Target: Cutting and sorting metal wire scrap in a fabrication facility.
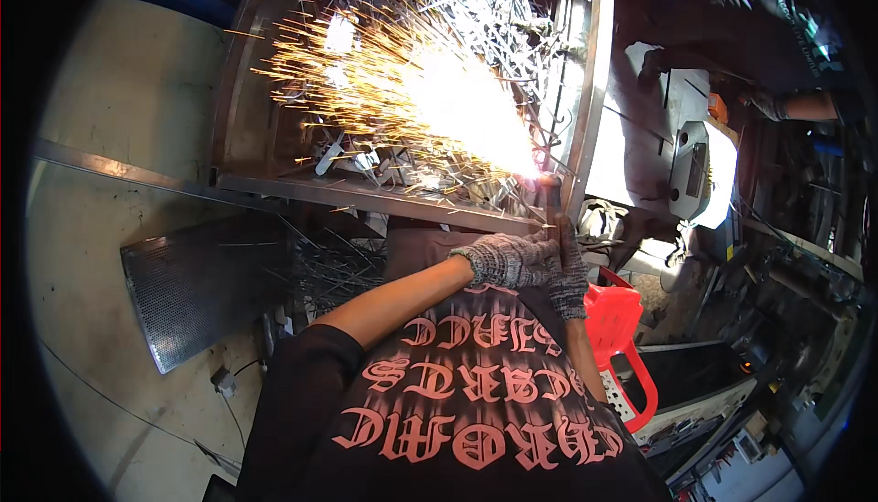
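Left hand, 1 pc., grey knit glove: bunched against the right hand, fingertips laid at the tool's lower end; whether clamped or only bracing can't be told. Right hand, same glove type: closed, as far as can be seen, about that lower end.

Dark hand tool, 1 pc., exact type n/k: held upright in view just beyond both gloves, at the near right corner of the steel frame. Tip washed out by glare, so contact pt. can't be made out; a slip could go unnoticed for that reason.

Spark stream, dense: thrown left and away, across the frame. If the tool were twisted, the bare left forearm or black T-shirt could be caught, the former being uncovered below the sleeve. Knit gloves, being nr. the hot pt., could be singed.

Loose steel rods and wire, qty. large, tangled w/in frame: could be shifted or sprung if snagged or cut free under tension.

Perimeter: perforated metal sheet, left; red plastic chair, adj. right, poss. scorched by stray spatter; white-cased machine, farther right; co-worker's gloved hand beyond, poss. exposed to flash.
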